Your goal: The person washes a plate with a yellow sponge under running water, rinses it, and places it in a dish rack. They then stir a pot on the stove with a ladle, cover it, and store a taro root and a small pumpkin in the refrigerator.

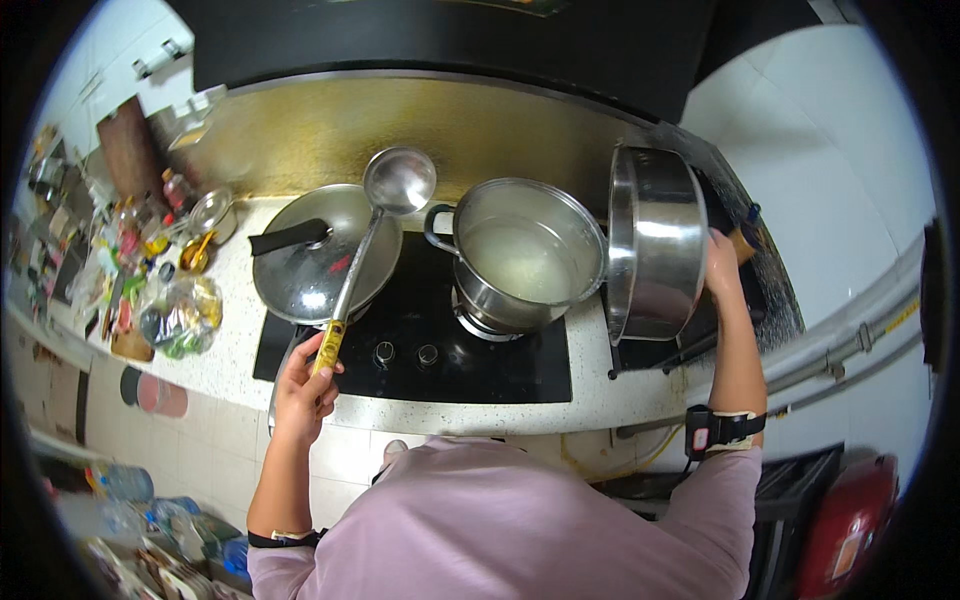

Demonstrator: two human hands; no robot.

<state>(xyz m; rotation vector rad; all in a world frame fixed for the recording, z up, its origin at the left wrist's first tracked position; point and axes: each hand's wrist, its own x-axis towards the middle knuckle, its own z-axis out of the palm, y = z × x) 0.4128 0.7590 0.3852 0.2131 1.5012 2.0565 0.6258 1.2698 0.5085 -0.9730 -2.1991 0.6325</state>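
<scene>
In my left hand (306,390) is the yellow patterned handle of a metal ladle (400,180), its bowl raised over the gap behind a lidded wok (322,255) and a pot. The stainless steel pot (529,244) stands on the right burner of the black gas hob (412,379), with cloudy pale liquid inside. At the right, my right hand (721,262) grips the far side of a large steel basin (664,240), which is tipped on its side with its rim towards the pot. The basin partly hides my right fingers.
Bottles, a glass jar (214,214) and a plastic bag of food (180,315) crowd the left counter. A dark range hood (450,45) overhangs the back. Grey pipes (832,367) run along the right wall. A pink bin (161,396) and plastic bottles stand on the floor at left.
</scene>
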